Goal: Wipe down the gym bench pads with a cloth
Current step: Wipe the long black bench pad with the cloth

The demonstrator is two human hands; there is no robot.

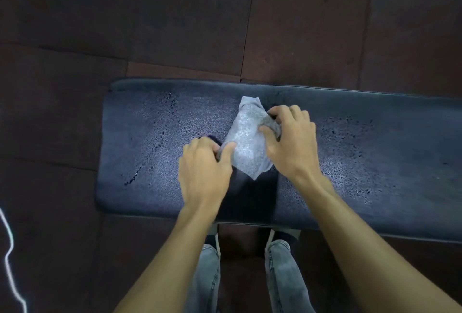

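Grey cloth (248, 137) lies crumpled mid-bench on the dark bench pad (350, 152), which is wet with droplets. Left hand (203, 170): fingers curled, pinching the cloth's near-left edge. Right hand (291, 137): fingers curled, gripping its right edge. Dark rubber floor tiles (175, 25) surround the bench.

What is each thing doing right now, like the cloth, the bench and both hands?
cloth: crumpled, lying on the pad, held at both ends.
bench pad: wet, dotted with droplets left and right of the cloth.
left hand: pinches the cloth's near left edge.
right hand: fingers curled, grips the cloth's right side.
floor mats: dark, flat tiles.
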